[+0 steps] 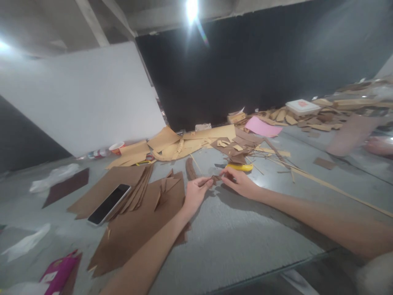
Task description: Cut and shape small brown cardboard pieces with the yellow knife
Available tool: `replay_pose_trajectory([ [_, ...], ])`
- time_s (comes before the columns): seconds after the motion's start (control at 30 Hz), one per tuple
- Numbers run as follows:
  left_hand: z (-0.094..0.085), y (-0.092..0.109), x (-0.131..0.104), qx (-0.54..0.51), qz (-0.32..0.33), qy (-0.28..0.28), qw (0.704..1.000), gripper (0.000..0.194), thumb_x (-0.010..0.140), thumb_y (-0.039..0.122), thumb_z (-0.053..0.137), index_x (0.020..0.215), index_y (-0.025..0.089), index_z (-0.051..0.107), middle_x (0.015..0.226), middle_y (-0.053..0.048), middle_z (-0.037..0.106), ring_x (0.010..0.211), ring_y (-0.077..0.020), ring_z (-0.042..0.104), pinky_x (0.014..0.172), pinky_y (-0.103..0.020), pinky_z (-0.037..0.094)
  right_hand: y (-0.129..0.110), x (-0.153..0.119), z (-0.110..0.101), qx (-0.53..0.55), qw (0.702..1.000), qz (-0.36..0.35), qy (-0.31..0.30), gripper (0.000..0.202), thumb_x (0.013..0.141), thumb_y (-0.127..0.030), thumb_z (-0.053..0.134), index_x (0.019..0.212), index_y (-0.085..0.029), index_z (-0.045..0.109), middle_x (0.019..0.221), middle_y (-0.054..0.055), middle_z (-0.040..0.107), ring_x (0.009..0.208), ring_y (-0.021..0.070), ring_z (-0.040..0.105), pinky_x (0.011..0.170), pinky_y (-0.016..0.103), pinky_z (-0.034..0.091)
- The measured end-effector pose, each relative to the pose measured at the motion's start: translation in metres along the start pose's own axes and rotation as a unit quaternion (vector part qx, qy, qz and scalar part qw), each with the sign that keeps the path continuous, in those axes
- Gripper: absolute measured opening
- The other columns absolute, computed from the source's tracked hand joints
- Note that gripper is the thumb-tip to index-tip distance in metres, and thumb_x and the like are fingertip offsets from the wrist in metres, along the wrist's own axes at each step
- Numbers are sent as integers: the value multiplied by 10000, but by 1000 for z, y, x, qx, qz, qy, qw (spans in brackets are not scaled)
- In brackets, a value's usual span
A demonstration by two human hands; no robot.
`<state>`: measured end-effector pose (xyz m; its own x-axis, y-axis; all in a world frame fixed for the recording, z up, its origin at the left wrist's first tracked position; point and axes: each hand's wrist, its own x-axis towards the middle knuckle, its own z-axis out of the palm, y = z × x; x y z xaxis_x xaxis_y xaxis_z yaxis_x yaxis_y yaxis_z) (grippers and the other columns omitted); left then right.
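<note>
Between my two hands is a small piece of brown sheet material (216,178), bent or folded, its exact shape hard to make out. My left hand (196,191) is closed on its left end, thumb against fingers. On its right end, my right hand (238,182) pinches with thumb and index finger. A yellow utility knife (241,167) lies just beyond my right hand, blade pointing left. Beyond my left hand rests a curved brown strip (190,169). Stacked brown sheets (144,229) lie left of my left forearm, some with lifted flaps.
A phone (109,204) lies on brown sheets at left. Tan sheets (211,133), thin strips (325,182) and a pink sheet (264,127) lie farther back. A white box (302,107) stands among scraps at back right. Scissors (143,162) and a cup (117,147) are at back left.
</note>
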<state>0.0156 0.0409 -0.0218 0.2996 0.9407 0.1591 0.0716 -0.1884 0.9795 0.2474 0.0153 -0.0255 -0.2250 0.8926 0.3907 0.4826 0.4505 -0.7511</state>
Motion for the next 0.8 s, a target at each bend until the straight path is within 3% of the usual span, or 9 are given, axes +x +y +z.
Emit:
replay_pose_trajectory([
  [0.27,1,-2,0,27,-2,-22,999,456,843,588,807,966,150,833,910,-111,823,785,-247,764,770,-330,582,-9,1,-6,-17,997,-43,-63,352,1104,-449,452,998,-205,683,923,54,705,833,189,633,764,303,467],
  [0.8,5,4,-4,89,19,-51,995,399,897,550,728,864,161,812,828,-93,804,775,-249,744,723,-309,555,-1,0,1,-34,997,-52,-49,306,1028,-380,550,813,-198,670,704,4,621,640,142,525,619,264,381],
])
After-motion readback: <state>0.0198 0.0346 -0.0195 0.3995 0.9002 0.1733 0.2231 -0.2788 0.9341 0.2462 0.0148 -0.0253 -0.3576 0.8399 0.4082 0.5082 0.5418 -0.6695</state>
